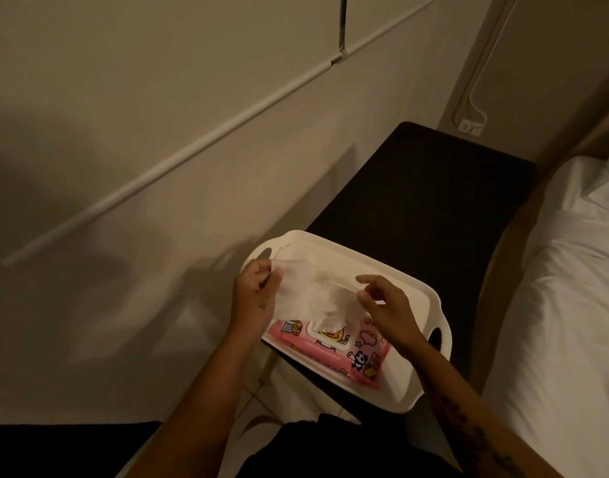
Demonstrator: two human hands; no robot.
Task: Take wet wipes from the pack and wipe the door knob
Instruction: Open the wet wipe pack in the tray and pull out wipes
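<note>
Wipes pack (334,353), pink with cartoon duck and panda prints, lies in a white handled tray (392,270) on a dark table (427,188) at lower centre frame; its writing is too small to read. One wet wipe (316,294) stretches above it. Left hand (254,298) is closed on the wipe's left edge; right hand (385,308) pinches its right edge, other fingers loosely spread.

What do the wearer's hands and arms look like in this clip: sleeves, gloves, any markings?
Both forearms are bare, no sleeves or gloves showing. The left hand has a small dark tattoo on its back. The right hand is unmarked, but dark tattooing runs along its forearm. No rings or watch visible.
</note>
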